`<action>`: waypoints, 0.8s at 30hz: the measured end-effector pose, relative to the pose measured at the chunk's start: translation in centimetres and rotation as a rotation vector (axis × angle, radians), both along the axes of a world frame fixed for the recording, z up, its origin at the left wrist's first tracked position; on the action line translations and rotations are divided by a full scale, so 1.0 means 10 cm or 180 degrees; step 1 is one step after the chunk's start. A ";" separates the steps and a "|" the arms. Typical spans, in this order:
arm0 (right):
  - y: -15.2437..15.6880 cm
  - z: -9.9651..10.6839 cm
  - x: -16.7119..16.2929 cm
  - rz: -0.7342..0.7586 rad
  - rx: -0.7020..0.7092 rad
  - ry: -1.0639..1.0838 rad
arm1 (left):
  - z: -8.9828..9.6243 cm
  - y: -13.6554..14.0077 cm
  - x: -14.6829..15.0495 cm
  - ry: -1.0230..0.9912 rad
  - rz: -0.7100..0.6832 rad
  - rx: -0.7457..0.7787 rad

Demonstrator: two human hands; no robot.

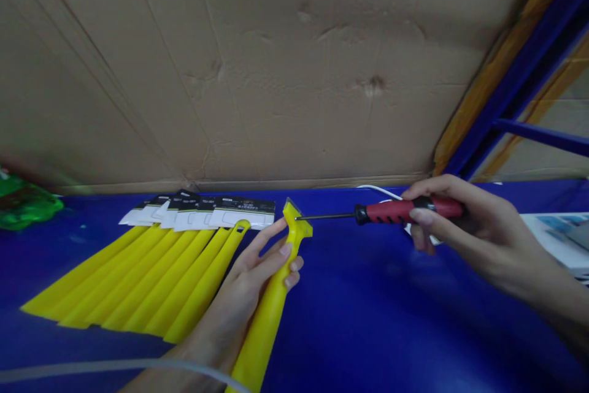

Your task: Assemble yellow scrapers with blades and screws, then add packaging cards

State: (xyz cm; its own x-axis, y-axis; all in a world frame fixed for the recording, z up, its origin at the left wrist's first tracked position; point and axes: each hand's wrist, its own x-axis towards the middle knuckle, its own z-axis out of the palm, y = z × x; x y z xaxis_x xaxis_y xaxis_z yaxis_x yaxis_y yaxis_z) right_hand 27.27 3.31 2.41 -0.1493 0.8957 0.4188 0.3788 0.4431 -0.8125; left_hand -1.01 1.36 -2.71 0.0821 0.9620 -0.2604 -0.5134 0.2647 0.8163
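Note:
My left hand (260,270) is wrapped round the neck of a yellow scraper (271,307), its wide head tilted up and its long handle running down toward me. In my right hand (464,221) is a screwdriver (405,211) with a red and black handle, lying nearly level. The shaft points left, and its tip meets the side of the scraper's head; whether a screw sits there is too small to tell. Left of my left hand, several yellow handles (151,282) lie in a fanned row, with black and white packets (243,212) at their far ends.
Everything lies on a blue surface (350,319) backed by a cardboard wall (294,74). Green plastic (27,203) sits at the far left. A blue metal frame (519,74) rises at right, near a printed white item (561,236). A pale cable (115,367) crosses the lower left foreground.

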 end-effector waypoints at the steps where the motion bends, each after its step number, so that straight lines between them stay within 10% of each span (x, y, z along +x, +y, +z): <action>1: 0.02 -0.02 -0.01 -0.0022 -0.0173 0.0067 | -0.01 0.00 0.00 0.0012 0.0007 0.0040; 9: 0.08 -0.06 0.06 0.0427 -0.0805 0.0956 | -0.05 0.03 -0.01 0.0087 -0.0039 0.0108; 24: 0.12 -0.10 0.07 0.0244 -0.0760 0.0421 | -0.02 0.02 0.00 0.0112 -0.0029 0.0134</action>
State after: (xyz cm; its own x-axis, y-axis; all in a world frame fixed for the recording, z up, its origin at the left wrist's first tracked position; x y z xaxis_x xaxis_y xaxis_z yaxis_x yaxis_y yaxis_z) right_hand 27.98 4.53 1.38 -0.1785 0.9596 0.2176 0.2353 0.2564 -0.9375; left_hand -1.04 1.60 -2.94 0.0825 0.9714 -0.2227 -0.4820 0.2344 0.8442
